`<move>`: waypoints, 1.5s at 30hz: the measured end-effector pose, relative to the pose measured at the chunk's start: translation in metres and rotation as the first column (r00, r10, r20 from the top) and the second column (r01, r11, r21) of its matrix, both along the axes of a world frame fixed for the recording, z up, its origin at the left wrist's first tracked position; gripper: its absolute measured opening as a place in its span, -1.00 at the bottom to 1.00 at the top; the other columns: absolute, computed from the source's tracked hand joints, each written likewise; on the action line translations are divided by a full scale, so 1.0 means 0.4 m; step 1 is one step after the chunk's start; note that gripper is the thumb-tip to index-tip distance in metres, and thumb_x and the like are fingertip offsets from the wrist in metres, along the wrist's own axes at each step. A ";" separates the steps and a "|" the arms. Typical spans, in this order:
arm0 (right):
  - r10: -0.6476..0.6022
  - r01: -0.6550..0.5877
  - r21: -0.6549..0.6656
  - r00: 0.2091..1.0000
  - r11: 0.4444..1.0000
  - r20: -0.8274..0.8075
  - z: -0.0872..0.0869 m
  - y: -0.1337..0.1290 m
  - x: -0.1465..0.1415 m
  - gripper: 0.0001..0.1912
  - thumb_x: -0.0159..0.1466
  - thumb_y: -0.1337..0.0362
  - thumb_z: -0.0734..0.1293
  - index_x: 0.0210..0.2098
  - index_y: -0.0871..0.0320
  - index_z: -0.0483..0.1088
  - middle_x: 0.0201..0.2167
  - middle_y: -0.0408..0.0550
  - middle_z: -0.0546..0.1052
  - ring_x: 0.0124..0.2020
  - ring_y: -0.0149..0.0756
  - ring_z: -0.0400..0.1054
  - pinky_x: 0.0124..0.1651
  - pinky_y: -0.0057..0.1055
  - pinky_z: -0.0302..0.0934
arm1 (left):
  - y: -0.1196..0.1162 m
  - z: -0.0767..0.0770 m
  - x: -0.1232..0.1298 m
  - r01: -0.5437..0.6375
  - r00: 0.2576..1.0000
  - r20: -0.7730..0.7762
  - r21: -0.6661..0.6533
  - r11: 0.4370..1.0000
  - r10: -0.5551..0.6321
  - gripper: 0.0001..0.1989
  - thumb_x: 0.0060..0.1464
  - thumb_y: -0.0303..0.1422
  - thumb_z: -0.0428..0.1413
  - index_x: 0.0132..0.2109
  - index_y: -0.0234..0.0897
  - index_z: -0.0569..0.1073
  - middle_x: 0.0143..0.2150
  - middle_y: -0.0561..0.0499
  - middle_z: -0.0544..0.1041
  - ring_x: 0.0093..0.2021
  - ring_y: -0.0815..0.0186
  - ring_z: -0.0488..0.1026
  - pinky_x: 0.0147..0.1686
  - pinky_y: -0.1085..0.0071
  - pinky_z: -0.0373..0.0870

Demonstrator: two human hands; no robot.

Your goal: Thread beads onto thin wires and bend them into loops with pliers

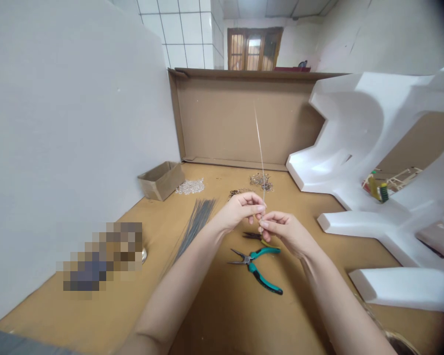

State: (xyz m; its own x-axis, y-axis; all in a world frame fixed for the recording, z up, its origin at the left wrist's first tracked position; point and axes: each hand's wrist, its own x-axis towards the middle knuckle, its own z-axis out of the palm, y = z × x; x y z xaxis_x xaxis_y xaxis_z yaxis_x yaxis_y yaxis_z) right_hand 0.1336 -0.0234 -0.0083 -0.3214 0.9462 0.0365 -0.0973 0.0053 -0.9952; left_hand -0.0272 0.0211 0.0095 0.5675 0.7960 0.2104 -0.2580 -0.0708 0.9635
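Note:
A thin straight wire (260,143) stands nearly upright above my two hands, its lower end between my fingertips. My left hand (245,208) pinches it from the left. Just below and to the right, my right hand (280,226) closes its thumb and fingers on the wire's lower end; any small piece there is too tiny to make out. Teal-handled pliers (257,266) lie open on the table below my hands. Pliers with yellow handles (254,236) lie partly hidden behind my right hand. A bundle of grey wires (196,227) rests left of my left hand.
A small cardboard box (161,181) stands at the left, beside a pile of clear small pieces (191,186). Small metal pieces (262,180) lie behind my hands. White foam (348,138) borders the right side; a cardboard panel (240,123) stands at the back.

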 end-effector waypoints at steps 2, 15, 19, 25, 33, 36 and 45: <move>-0.035 0.033 0.029 0.997 0.999 0.071 0.009 -0.002 -0.002 -0.84 0.04 0.23 0.39 -0.44 0.21 0.44 -0.56 -0.14 0.47 -0.59 -0.49 0.29 -0.44 -0.47 0.18 | -0.003 0.004 0.001 -0.041 0.999 -0.017 0.019 0.999 0.041 -0.81 -0.14 -0.35 0.18 -0.37 -0.37 0.36 -0.54 0.09 0.40 -0.55 0.51 0.34 -0.58 0.60 0.25; -0.141 -0.243 0.234 0.347 0.941 0.927 -0.110 -0.085 0.015 -0.23 -0.18 0.13 0.42 0.05 0.07 0.27 0.04 0.12 0.31 0.07 0.10 0.10 0.03 -0.04 -0.05 | 0.009 0.013 -0.021 -0.150 0.983 -0.099 0.065 0.987 0.156 -0.80 -0.12 -0.35 0.16 -0.36 -0.37 0.33 -0.48 0.08 0.36 -0.50 0.46 0.41 -0.55 0.55 0.34; -0.189 -0.307 0.205 0.083 0.929 0.979 -0.160 -0.128 -0.012 -0.14 -0.16 0.20 0.37 0.15 0.10 0.11 0.15 0.19 0.16 0.11 0.16 -0.03 0.05 -0.01 -0.15 | 0.013 0.014 -0.026 -0.124 0.983 -0.133 0.027 0.992 0.126 -0.84 -0.10 -0.40 0.14 -0.35 -0.38 0.35 -0.50 0.09 0.35 -0.52 0.47 0.40 -0.55 0.57 0.35; -0.320 -0.386 0.289 -0.017 0.876 0.947 -0.150 -0.129 -0.047 -0.39 -0.09 0.33 0.26 0.01 0.22 0.26 -0.15 0.20 0.34 -0.13 0.04 0.17 -0.12 -0.17 0.01 | -0.002 0.026 -0.038 -0.025 0.993 -0.112 0.028 0.999 0.028 -0.85 -0.10 -0.40 0.14 -0.33 -0.38 0.38 -0.53 0.10 0.36 -0.54 0.50 0.38 -0.54 0.56 0.35; -0.172 -0.027 0.246 0.642 0.969 0.747 -0.168 -0.096 0.052 -0.40 -0.08 0.34 0.21 0.01 0.18 0.19 -0.12 0.09 0.38 -0.19 -0.11 0.28 -0.12 -0.22 0.14 | -0.006 0.037 -0.058 0.117 0.992 -0.041 0.012 0.993 -0.117 -0.83 -0.09 -0.38 0.16 -0.31 -0.37 0.38 -0.54 0.07 0.41 -0.55 0.48 0.40 -0.53 0.55 0.36; -0.032 0.020 0.045 0.964 0.999 0.265 -0.152 -0.095 0.109 -0.43 -0.02 0.25 0.16 0.02 0.12 0.18 -0.06 0.08 0.37 -0.18 -0.10 0.30 -0.20 -0.21 0.19 | -0.002 0.023 -0.063 0.132 0.988 -0.078 0.000 0.991 -0.132 -0.83 -0.10 -0.39 0.16 -0.32 -0.37 0.39 -0.52 0.07 0.42 -0.55 0.49 0.39 -0.54 0.55 0.35; 0.101 -0.132 -0.261 0.987 0.956 -0.129 -0.174 -0.091 0.110 -0.44 -0.03 0.08 0.13 -0.06 0.18 0.26 -0.10 0.18 0.40 -0.22 -0.05 0.33 -0.28 -0.17 0.20 | 0.004 -0.131 -0.082 0.135 0.984 -0.066 -0.355 0.925 -0.169 -0.78 -0.16 -0.39 0.20 -0.31 -0.36 0.38 -0.52 0.09 0.41 -0.54 0.49 0.39 -0.56 0.59 0.30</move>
State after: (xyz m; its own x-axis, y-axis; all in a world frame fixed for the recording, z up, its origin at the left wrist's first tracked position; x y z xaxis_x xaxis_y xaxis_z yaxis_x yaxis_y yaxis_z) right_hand 0.1776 -0.0600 -0.0778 -0.4383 0.8825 -0.1706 -0.1930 -0.2778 -0.9410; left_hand -0.0602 0.0229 -0.0430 0.6909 0.7124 -0.1234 -0.1471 0.3056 0.9407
